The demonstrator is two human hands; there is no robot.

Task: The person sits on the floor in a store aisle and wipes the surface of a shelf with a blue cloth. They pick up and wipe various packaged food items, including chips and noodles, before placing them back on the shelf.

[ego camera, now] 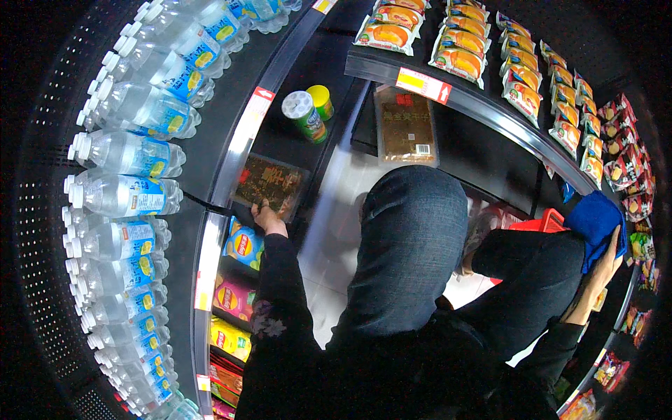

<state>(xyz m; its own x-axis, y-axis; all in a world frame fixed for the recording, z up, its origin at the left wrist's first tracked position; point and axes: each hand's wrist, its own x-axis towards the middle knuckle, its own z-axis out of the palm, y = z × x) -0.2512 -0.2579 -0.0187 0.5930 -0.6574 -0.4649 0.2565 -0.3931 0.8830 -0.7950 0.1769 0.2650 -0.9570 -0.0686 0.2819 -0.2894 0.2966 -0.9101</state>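
My left hand (270, 219) has its fingers at the near edge of a flat, clear-wrapped pack of dark brown food (274, 181) on the low shelf at left. It appears to grip that edge, with part of the fingers hidden. Over at the right, my right hand (605, 265) holds a folded blue cloth (590, 223) beside my bent knee. A similar flat brown pack (407, 126) lies on the low shelf ahead, under the bun shelf. Past the left pack stand a green canister with a clear lid (305, 115) and a smaller yellow-topped tub (321, 101).
Clear drink bottles (136, 155) line the upper left shelf. Below them sit several chip bags (244, 244). Wrapped buns (462, 39) fill the shelf ahead, whose metal-edged front (499, 121) juts out above the low shelf. A red plastic basket (546, 221) is partly hidden behind my leg.
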